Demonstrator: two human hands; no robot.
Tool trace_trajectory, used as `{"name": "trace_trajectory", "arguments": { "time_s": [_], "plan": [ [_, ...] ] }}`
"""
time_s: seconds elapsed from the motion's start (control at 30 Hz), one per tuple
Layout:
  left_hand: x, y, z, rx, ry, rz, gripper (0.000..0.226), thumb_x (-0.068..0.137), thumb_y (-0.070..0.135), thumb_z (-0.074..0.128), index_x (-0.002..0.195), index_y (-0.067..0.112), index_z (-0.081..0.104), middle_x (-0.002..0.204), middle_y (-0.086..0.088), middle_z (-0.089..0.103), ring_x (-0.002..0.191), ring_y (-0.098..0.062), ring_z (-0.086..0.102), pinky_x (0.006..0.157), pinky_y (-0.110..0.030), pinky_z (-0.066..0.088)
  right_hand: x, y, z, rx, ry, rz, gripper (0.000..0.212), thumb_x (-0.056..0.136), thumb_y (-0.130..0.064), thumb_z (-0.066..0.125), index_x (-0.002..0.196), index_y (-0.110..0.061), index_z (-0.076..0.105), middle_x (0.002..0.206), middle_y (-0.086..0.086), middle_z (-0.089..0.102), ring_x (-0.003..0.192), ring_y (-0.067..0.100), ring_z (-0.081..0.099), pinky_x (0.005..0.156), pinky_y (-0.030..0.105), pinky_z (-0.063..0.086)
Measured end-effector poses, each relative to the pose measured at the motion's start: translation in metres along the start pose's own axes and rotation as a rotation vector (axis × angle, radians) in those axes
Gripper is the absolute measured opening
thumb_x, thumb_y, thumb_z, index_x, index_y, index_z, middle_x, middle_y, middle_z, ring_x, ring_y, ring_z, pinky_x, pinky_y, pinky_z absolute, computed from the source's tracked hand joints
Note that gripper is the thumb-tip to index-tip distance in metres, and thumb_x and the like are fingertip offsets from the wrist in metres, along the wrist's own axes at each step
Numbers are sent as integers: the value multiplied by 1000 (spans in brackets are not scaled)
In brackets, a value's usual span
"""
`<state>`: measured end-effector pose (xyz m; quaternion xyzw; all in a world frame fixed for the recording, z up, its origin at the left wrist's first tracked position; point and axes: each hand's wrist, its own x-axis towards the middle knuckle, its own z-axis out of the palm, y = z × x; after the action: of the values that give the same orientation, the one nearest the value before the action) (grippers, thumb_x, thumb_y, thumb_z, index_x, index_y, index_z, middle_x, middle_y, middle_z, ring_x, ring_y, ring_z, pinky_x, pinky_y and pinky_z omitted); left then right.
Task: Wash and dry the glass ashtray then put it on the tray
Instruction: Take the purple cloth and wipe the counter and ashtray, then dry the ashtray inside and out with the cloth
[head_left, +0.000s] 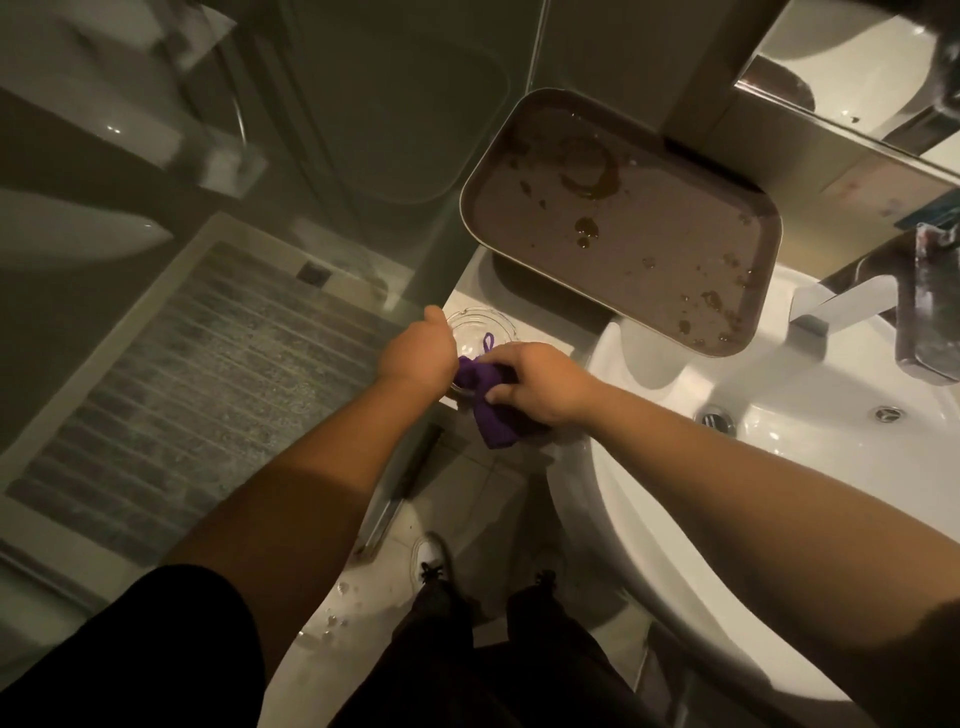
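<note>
The clear glass ashtray (475, 327) is held over the left end of the counter, beside the washbasin. My left hand (415, 351) grips its left rim. My right hand (537, 384) holds a purple cloth (491, 402) pressed against the ashtray's near side, with a small loop of the cloth lying in the bowl. The brown tray (623, 218) lies past the ashtray, tilted over the counter and the basin's rim, wet with drops and dark stains.
The white washbasin (649, 467) fills the right side, with its drain (717, 418) and a chrome tap (841, 306) behind it. A mirror shelf (857, 119) hangs above. A glass shower partition (260, 208) and a grey floor mat (208, 395) lie to the left. My shoes (431, 561) stand on wet tiles.
</note>
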<state>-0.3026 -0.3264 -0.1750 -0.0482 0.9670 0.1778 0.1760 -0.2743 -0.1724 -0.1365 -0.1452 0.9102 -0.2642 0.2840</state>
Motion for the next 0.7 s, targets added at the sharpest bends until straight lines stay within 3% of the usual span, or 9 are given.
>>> {"name": "trace_trajectory", "arguments": {
  "time_s": [0.1, 0.27, 0.4, 0.47, 0.6, 0.7],
  "plan": [
    [-2, -3, -7, -117, 37, 1, 26, 104, 19, 32, 117, 0, 44, 113, -25, 63, 103, -41, 60, 71, -38, 36, -9, 1, -14, 251, -8, 54, 28, 90, -15, 68, 117, -18, 62, 109, 2, 64, 100, 21, 59, 88, 35, 51],
    [-12, -6, -20, -324, 44, -81, 31, 104, 19, 31, 123, 0, 46, 117, -24, 62, 106, -39, 59, 74, -32, 36, -40, 7, -33, 1151, 34, 65, 34, 86, 5, 58, 113, -14, 61, 107, 9, 66, 102, 25, 64, 92, 37, 53],
    [-24, -5, -31, -493, 84, -78, 29, 100, 18, 37, 118, 1, 51, 113, -17, 62, 102, -33, 59, 79, -34, 44, -66, 23, -33, 1796, -28, 0, 50, 67, 0, 64, 116, -11, 60, 112, 12, 57, 104, 28, 55, 110, 44, 32],
    [-33, -5, -36, -573, 85, -72, 25, 97, 16, 38, 113, 4, 53, 108, -12, 63, 97, -28, 59, 80, -35, 47, -80, 24, -32, 2025, -46, -3, 42, 69, -10, 69, 109, -14, 57, 110, 8, 53, 106, 26, 50, 118, 46, 16],
    [-52, 0, -47, -699, 78, -47, 15, 92, 14, 40, 90, 19, 54, 105, -6, 65, 97, -22, 59, 73, -31, 45, -95, 16, -35, 2116, 134, 149, 55, 76, -45, 67, 124, -18, 60, 124, 9, 63, 119, 29, 56, 108, 45, 39],
    [-67, 7, -57, -689, 85, -19, 16, 92, 11, 41, 91, 15, 57, 100, -3, 64, 89, -12, 56, 64, -22, 36, -94, 19, -44, 1891, 295, 150, 51, 78, -25, 71, 126, -23, 58, 115, 8, 64, 99, 23, 62, 93, 36, 49]
  ]
}}
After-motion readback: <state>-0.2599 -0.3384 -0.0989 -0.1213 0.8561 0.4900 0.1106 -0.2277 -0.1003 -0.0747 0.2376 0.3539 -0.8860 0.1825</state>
